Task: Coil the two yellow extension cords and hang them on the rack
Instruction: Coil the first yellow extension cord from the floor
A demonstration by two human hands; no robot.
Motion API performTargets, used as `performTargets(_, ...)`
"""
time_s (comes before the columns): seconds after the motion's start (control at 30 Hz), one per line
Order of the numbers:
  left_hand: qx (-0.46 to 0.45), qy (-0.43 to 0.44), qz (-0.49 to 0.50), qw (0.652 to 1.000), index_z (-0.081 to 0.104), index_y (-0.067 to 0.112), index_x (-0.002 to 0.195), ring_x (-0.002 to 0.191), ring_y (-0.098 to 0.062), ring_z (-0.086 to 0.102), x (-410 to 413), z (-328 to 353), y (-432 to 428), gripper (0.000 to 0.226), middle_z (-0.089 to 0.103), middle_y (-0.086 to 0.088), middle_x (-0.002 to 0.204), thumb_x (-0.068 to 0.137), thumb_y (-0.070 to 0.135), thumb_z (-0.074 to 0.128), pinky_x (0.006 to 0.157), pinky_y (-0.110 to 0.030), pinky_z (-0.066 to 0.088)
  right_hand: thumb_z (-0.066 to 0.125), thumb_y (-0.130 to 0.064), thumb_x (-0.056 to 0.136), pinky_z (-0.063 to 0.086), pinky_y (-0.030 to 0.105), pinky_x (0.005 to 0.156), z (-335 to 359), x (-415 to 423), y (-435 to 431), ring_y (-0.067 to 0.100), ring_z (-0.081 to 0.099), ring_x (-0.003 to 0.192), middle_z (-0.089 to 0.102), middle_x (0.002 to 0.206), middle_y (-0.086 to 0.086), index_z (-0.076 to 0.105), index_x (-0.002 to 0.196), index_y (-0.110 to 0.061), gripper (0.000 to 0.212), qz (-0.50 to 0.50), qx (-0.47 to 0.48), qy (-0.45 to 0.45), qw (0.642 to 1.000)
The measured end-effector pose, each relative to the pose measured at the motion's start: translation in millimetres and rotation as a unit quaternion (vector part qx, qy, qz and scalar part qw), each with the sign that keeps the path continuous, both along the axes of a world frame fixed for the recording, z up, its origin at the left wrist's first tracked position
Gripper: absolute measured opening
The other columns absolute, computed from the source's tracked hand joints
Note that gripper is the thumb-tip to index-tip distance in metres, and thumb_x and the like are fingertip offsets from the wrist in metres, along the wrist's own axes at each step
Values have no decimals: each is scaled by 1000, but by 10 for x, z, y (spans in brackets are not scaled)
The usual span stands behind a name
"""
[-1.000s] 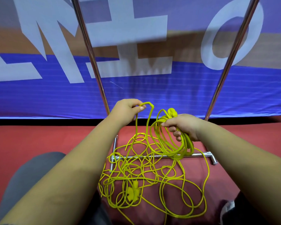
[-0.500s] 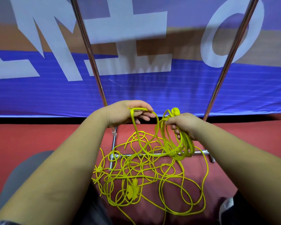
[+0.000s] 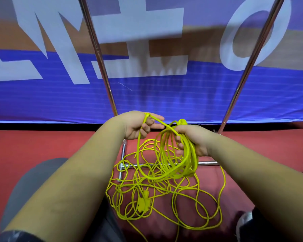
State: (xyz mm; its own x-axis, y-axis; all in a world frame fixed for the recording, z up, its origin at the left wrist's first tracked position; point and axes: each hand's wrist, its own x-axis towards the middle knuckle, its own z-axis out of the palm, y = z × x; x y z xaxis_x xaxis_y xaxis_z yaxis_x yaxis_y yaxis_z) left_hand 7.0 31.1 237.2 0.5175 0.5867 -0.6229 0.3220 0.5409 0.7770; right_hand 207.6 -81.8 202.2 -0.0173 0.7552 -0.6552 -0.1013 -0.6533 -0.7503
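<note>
Coil: we saw several loops of thin yellow cord gathered into a coil that hung below the right grip, above the rack's base.
Right grip: its fingers were curled round the top of the coil, with a yellow plug poking up just above the knuckles.
Feeding strand: 1 strand ran from the coil across to the left grip and dropped to the floor.
Left grip: it was closed loosely on that strand, which crossed over the forefinger.
Loose tangle: the rest lay in overlapping loops on the red floor, with yellow connectors inside it; we could not tell where 1 cord ended and the other began.
Handling: we judged the cord light, limp and springy, likely to twist, to snag on its own loops, and to slip out of a slack grip.
Where to hold: we judged the top of the bundle best for the coil, and the free strand close to the coil for each new loop.
Rack: 2 slanted metal uprights rose behind the grips; nothing hung on what we could see.
Backdrop: a blue banner with pale letters stood behind.
</note>
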Motion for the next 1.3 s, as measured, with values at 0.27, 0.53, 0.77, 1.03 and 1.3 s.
performTargets(0.27,192,44,86,977,65,13,111,67,-17,55,-15,-190,124,27,72,-12,100,106,37,52,65,-32,51,74,-53,94,51,31,53,-35,11,25,16,59,52,63,67,2,65,81,-14,42,-29,43,15,999)
performTargets(0.53,414,94,-49,904,75,24,103,77,-8,63,-2,-371,99,17,78,1,90,99,11,66,67,-21,47,70,-25,101,56,28,48,112,-6,10,15,68,56,72,71,5,68,92,-6,22,9,88,50,995)
performTargets(0.77,461,125,-61,876,82,28,97,67,11,56,35,-391,72,16,71,8,93,87,15,81,62,-5,39,58,-9,103,56,27,50,66,-28,14,11,66,59,78,90,6,69,112,-3,15,29,62,92,993)
performTargets(1.03,404,81,-54,910,77,17,110,81,-9,71,101,-503,-67,27,76,-3,96,86,4,80,84,-32,61,59,-14,105,58,26,52,9,4,73,8,65,57,74,77,0,69,102,-7,13,-21,62,85,994)
performTargets(1.3,426,171,-3,888,59,24,98,84,-27,72,211,-473,-260,18,72,-4,98,87,11,64,75,-45,60,63,-12,101,54,26,49,-27,72,136,10,67,55,72,75,4,72,91,-7,14,-98,92,50,990)
